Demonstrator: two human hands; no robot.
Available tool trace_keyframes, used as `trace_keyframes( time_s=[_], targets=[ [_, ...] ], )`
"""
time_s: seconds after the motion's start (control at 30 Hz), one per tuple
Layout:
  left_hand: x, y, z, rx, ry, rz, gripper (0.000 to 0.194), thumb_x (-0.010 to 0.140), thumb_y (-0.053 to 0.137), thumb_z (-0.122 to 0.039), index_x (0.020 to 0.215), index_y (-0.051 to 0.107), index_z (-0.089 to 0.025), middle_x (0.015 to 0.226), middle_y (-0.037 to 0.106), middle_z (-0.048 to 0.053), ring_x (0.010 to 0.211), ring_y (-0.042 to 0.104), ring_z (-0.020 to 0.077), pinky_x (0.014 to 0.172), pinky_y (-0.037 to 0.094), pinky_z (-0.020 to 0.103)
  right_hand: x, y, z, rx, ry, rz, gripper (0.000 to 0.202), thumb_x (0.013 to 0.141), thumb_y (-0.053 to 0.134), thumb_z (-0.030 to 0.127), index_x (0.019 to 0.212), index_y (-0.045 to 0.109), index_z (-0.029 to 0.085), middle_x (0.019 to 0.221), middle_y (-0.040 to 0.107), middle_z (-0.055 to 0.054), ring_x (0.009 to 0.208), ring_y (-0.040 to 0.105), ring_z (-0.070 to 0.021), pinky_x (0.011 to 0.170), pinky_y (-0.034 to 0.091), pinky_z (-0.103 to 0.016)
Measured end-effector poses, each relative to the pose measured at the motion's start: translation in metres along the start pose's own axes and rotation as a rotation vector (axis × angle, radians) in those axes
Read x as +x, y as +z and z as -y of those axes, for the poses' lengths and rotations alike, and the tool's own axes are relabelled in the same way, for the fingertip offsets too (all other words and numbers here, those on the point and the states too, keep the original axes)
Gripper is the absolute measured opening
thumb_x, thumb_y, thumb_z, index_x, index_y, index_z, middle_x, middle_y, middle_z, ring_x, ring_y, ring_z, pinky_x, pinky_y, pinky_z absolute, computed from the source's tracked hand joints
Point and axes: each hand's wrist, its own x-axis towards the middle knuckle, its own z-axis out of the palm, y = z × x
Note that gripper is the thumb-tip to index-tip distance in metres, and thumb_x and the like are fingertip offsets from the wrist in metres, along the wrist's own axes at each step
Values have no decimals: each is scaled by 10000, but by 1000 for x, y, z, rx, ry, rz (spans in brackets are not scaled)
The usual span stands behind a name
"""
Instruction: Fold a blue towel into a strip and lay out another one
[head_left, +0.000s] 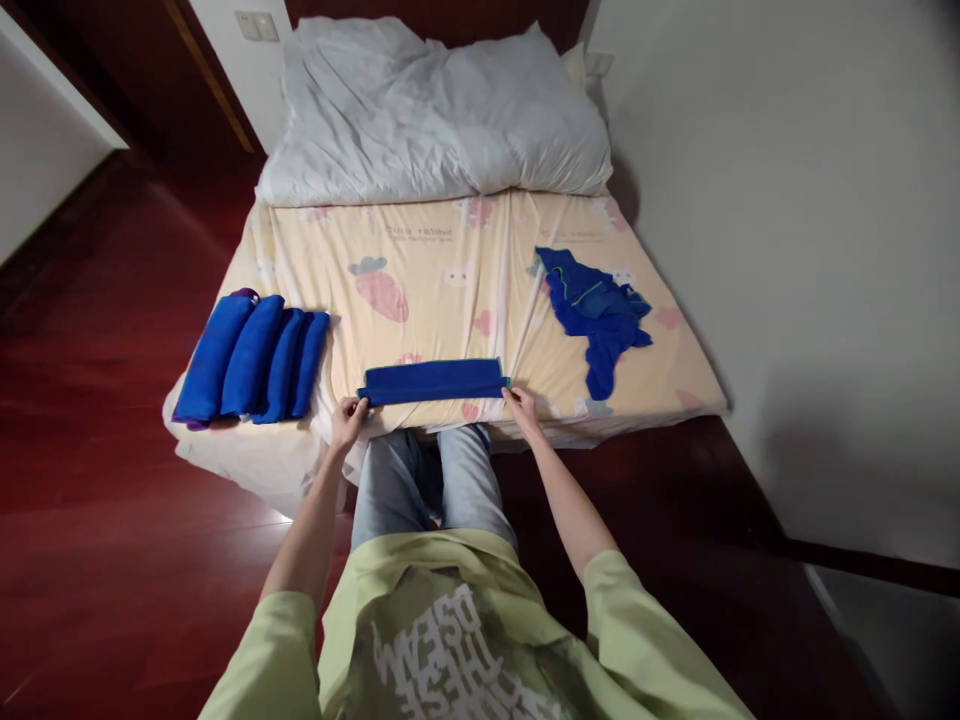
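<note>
A blue towel (433, 382) with green edging lies as a long narrow strip near the front edge of the bed, its near side folded over. At its left end, my left hand (349, 420) pinches the near corner between thumb and fingers. My right hand (520, 408) grips the opposite near corner in the same way. To the left, several folded or rolled blue towels (259, 360) lie side by side, with bits of purple cloth showing at their ends. A crumpled heap of blue towels (600, 310), also edged in green, rests on the right side of the bed.
The bed (442, 290) has a cream sheet printed with carrots and rabbits. A bunched white quilt (442, 120) covers its head end. A white wall (787, 220) stands close on the right; dark red floor (112, 450) runs along the left.
</note>
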Motion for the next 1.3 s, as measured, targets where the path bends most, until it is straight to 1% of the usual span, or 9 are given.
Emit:
trace_keyframes(
  time_s=[0.1, 0.2, 0.33, 0.53, 0.67, 0.87, 1.03, 1.2, 1.3],
  targets=[
    [0, 0, 0, -9, -61, -17, 362, 832, 597, -533, 727, 630, -188, 699, 578, 26, 691, 547, 166, 677, 446, 283, 0, 2, -1, 30, 32, -19, 558, 728, 633, 751, 752, 634, 193, 687, 599, -13, 687, 550, -183, 637, 453, -287],
    [-1, 1, -2, -15, -95, -25, 362, 820, 615, -536, 739, 643, -185, 646, 570, 15, 651, 536, 162, 638, 430, 276, 2, 5, -2, 101, 38, -58, 593, 681, 682, 740, 864, 677, 175, 794, 674, -53, 743, 600, -202, 687, 487, -310],
    [-1, 1, -4, -34, -116, -26, 373, 812, 619, -543, 728, 646, -180, 630, 578, 13, 630, 527, 157, 612, 419, 268, 5, 8, -3, 200, 89, -93, 630, 623, 748, 709, 938, 676, 168, 822, 700, -71, 759, 632, -215, 704, 510, -335],
    [0, -1, -6, -94, -135, 11, 424, 826, 583, -578, 658, 601, -189, 612, 540, 3, 633, 507, 155, 604, 402, 267, 5, 8, -4, 216, 76, -116, 547, 638, 757, 677, 856, 648, 187, 780, 688, -52, 734, 633, -205, 689, 512, -329],
    [-1, 0, -10, -21, -109, 13, 404, 823, 578, -544, 610, 532, -204, 576, 485, -16, 605, 481, 146, 607, 383, 269, 4, 11, -3, 200, 45, -114, 506, 643, 757, 658, 808, 631, 196, 747, 677, -40, 695, 613, -186, 683, 501, -321],
    [-3, 7, -19, 98, -123, -77, 323, 779, 623, -430, 583, 482, -215, 563, 461, -28, 597, 475, 145, 606, 356, 273, 6, 18, -9, 178, 17, -128, 496, 635, 747, 666, 754, 583, 213, 687, 637, -24, 640, 582, -173, 636, 465, -306],
    [-4, 12, -17, 116, -145, -123, 302, 770, 638, -409, 596, 479, -221, 578, 475, -26, 608, 494, 151, 609, 371, 273, 7, 20, -15, 161, 16, -136, 508, 636, 738, 683, 742, 551, 223, 666, 618, -17, 618, 563, -170, 616, 447, -302],
    [-9, 13, -13, 157, -31, -203, 237, 786, 661, -409, 714, 533, -222, 736, 545, 9, 684, 542, 168, 691, 472, 299, 5, 17, -10, 71, 23, -150, 433, 669, 729, 606, 760, 556, 220, 662, 588, -7, 626, 553, -176, 632, 464, -318],
    [-16, 7, -19, 217, 156, -192, 177, 829, 636, -362, 916, 630, -208, 1021, 626, 102, 943, 622, 230, 872, 525, 369, -1, 11, 1, -100, -80, -183, 307, 730, 700, 487, 801, 600, 205, 765, 624, -50, 707, 579, -203, 715, 510, -362]
  ],
)
